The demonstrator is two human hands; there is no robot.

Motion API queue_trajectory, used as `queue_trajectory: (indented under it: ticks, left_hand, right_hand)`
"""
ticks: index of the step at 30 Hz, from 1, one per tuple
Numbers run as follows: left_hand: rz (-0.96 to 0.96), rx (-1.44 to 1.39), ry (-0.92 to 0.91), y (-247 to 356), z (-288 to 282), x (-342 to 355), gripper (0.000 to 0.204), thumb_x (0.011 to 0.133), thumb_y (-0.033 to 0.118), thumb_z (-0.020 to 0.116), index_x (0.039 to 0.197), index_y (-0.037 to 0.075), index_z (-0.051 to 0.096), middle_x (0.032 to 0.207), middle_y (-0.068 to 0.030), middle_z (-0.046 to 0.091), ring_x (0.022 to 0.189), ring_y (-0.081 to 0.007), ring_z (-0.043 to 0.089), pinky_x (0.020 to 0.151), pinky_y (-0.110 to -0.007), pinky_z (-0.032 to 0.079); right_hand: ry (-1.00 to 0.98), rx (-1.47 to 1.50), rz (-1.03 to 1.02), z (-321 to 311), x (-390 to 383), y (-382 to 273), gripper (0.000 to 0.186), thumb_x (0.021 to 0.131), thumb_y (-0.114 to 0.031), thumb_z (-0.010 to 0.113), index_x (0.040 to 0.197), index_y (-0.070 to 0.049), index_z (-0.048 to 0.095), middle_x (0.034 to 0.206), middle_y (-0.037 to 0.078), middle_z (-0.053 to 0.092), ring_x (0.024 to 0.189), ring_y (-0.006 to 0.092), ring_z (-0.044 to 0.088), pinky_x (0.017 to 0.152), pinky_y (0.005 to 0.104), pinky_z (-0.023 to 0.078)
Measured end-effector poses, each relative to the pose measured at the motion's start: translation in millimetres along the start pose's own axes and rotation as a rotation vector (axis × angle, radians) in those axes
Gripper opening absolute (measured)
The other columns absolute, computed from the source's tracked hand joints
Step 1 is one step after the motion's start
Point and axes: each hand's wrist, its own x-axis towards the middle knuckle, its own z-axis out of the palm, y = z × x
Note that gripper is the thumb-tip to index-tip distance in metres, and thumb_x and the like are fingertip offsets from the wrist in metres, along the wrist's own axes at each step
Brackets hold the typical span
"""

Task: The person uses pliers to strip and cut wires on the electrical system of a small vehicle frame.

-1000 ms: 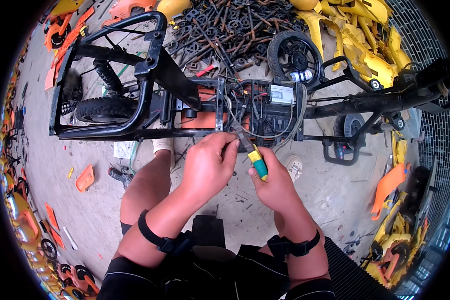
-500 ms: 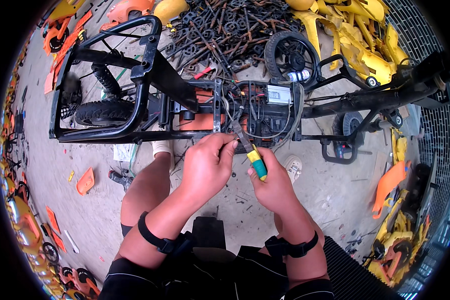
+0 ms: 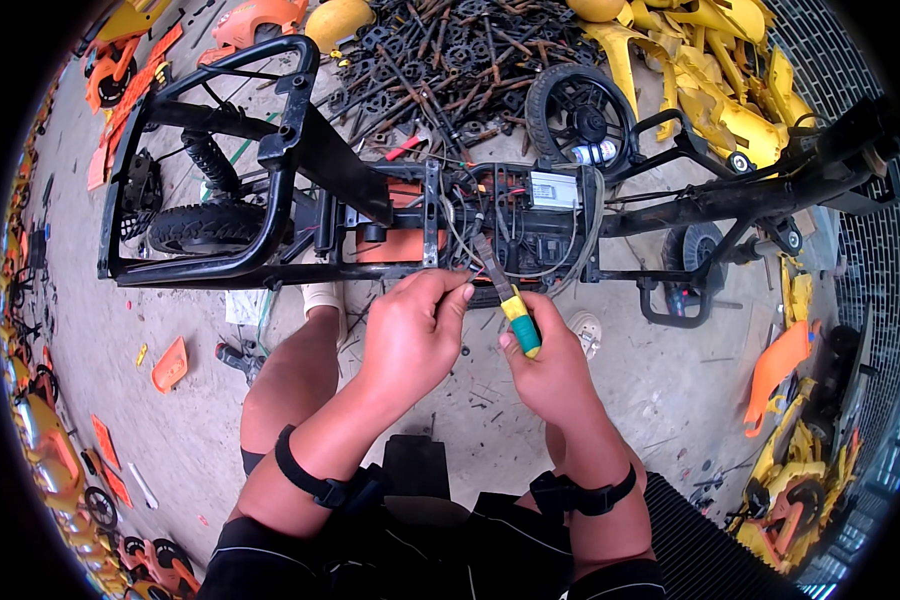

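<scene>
My right hand [image 3: 550, 355] is closed around a hand tool with a yellow-and-green handle [image 3: 520, 325] and a long, narrow metal end. The metal end points up and slightly left, over the wiring in the middle of a black scooter-like frame [image 3: 270, 262]. My left hand [image 3: 410, 325] pinches thin wires [image 3: 475, 270] between thumb and fingers, just left of the tool. Most of the pinched part is hidden by my fingertips. Past both hands, a silver box [image 3: 554, 190] and loose grey cables [image 3: 592, 225] sit in the frame.
A heap of rusty metal parts [image 3: 450, 70] lies beyond the frame, with a black wheel [image 3: 582, 115] beside it. Yellow plastic panels [image 3: 710, 80] are piled at the far right. An orange panel [image 3: 778, 370] lies at right, and a small orange piece [image 3: 170, 365] at left.
The tool in my right hand has shifted slightly right, away from my left fingertips, and stands steeper. Coloured wires now show more plainly by the left fingertips, which stay pinched.
</scene>
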Motion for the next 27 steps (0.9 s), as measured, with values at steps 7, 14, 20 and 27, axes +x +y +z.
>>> queue_trajectory:
  ticks: [7, 14, 20, 27]
  left_hand:
    - [-0.018, -0.004, -0.012, 1, 0, -2, 0.010, 0.092, 0.009, 0.070, 0.098, 0.000, 0.071, 0.091, -0.0181, 0.073, 0.079, -0.0369, 0.070, 0.069, -0.042, 0.056]
    - [0.028, 0.002, -0.014, 2, 1, -4, 0.009, 0.093, 0.007, 0.069, 0.097, 0.000, 0.070, 0.089, -0.0166, 0.072, 0.076, -0.0349, 0.069, 0.068, -0.041, 0.055]
    - [0.041, 0.001, 0.012, -2, 5, -8, 0.010, 0.093, 0.009, 0.073, 0.097, 0.000, 0.071, 0.078, -0.0118, 0.068, 0.064, -0.0218, 0.063, 0.060, -0.033, 0.050]
    - [0.021, 0.007, -0.012, 2, 3, -6, 0.010, 0.094, 0.009, 0.070, 0.099, 0.000, 0.070, 0.084, -0.0150, 0.070, 0.071, -0.0298, 0.067, 0.064, -0.037, 0.053]
  right_hand:
    - [0.045, -0.010, -0.002, -2, 1, 3, 0.041, 0.094, -0.009, 0.069, 0.132, -0.005, 0.054, 0.095, 0.011, 0.066, 0.086, 0.0221, 0.065, 0.081, 0.0354, 0.052]
    - [0.135, 0.059, 0.060, -9, 8, 15, 0.042, 0.095, -0.007, 0.066, 0.134, -0.007, 0.053, 0.101, 0.010, 0.066, 0.084, 0.0228, 0.063, 0.073, 0.0349, 0.051]
    - [0.120, 0.023, 0.071, -11, 11, 18, 0.044, 0.095, -0.011, 0.066, 0.136, -0.008, 0.051, 0.108, 0.017, 0.067, 0.096, 0.0336, 0.065, 0.081, 0.0410, 0.051]
    - [0.179, -0.030, -0.003, -10, 13, 19, 0.041, 0.094, -0.006, 0.067, 0.133, -0.007, 0.054, 0.094, 0.007, 0.067, 0.079, 0.0164, 0.064, 0.071, 0.0324, 0.051]
